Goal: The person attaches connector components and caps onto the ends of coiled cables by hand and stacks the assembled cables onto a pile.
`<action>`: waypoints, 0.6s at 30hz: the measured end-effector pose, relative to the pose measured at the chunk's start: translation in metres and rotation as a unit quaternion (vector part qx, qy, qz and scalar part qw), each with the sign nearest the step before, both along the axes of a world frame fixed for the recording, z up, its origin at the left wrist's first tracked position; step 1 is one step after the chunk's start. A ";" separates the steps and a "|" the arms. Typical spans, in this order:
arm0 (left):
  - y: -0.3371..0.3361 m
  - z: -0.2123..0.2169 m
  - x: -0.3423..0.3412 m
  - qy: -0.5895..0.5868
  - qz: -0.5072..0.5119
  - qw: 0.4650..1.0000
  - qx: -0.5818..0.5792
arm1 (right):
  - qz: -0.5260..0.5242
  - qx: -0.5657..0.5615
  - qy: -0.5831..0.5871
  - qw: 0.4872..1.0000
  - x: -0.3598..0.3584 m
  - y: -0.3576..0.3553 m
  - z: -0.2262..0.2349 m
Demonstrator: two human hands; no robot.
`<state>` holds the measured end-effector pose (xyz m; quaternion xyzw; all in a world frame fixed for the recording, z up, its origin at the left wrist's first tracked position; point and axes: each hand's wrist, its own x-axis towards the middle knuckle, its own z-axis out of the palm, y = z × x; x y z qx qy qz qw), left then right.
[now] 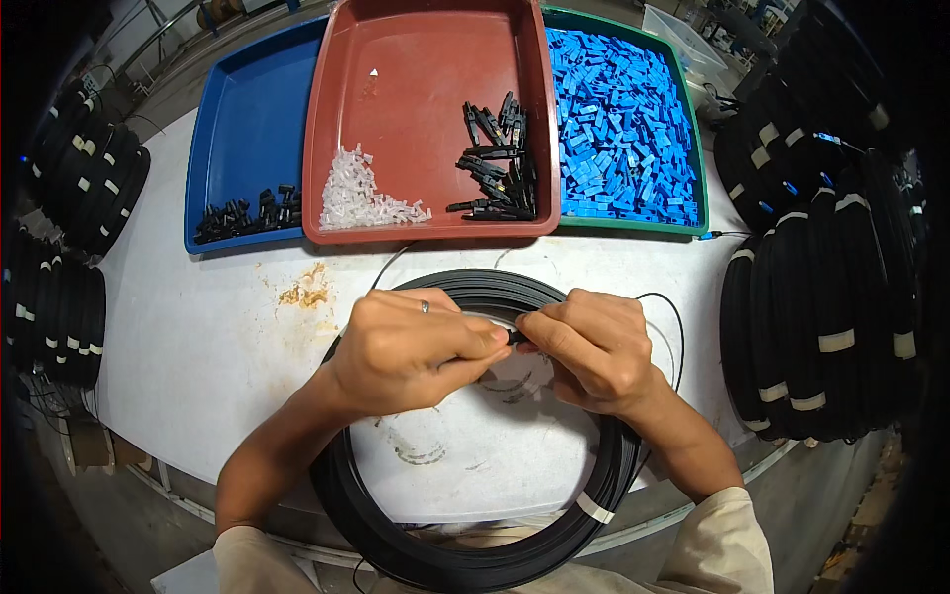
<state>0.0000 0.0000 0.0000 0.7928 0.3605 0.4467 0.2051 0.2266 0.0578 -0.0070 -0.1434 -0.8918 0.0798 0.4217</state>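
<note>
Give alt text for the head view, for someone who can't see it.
Left hand and right hand pinch a small black part over a black cable coil at a white table. Beyond are a blue tray of short black pieces, a red tray of white bits and longer black pieces, and a green tray of blue pieces.

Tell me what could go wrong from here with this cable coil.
The small black part is mostly hidden between the left grip and the right grip, so it could slip or sit crooked without being noticed. The black cable coil reaches past the near edge of the table, so a bump might drag it off. The loose cable loop runs close to the right forearm, which may snag it.
</note>
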 end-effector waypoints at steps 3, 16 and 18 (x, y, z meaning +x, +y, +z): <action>0.002 -0.001 0.001 0.085 -0.008 0.980 0.182 | 0.019 -0.064 -0.030 0.997 0.000 0.001 0.002; 0.003 0.000 0.004 0.019 0.001 0.992 0.127 | -0.012 -0.025 -0.015 0.999 -0.002 -0.004 0.002; 0.003 0.002 0.006 0.154 0.006 0.940 0.305 | -0.017 -0.060 -0.040 0.997 -0.001 -0.004 0.002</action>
